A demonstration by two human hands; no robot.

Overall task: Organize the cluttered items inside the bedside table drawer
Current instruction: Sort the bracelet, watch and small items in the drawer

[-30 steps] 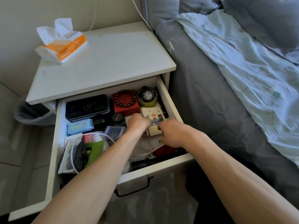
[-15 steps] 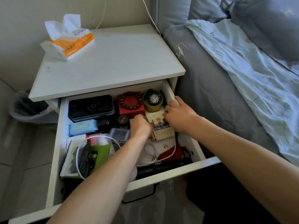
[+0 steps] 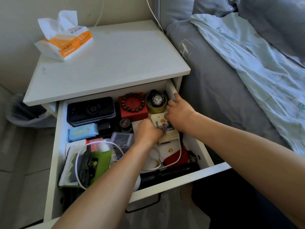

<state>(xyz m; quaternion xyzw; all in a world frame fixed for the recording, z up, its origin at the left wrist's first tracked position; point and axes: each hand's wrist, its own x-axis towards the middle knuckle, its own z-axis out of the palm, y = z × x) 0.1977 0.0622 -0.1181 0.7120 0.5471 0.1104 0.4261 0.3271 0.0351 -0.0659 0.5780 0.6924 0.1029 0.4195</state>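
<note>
The white drawer [image 3: 54, 162] stands pulled open, crammed with clutter. A cartoon-printed card box [image 3: 165, 128] lies flat, seemingly atop others, near its right wall.

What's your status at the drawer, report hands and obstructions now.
Left hand and right hand both on the cartoon card box, grip hidden. Drawer open, cluttered. White cable loops beside the box; watch close behind.

A tissue pack [image 3: 65, 40] sits on the nightstand top [image 3: 115, 63] (far-left corner); grey bedding [image 3: 222, 96] lies alongside
</note>
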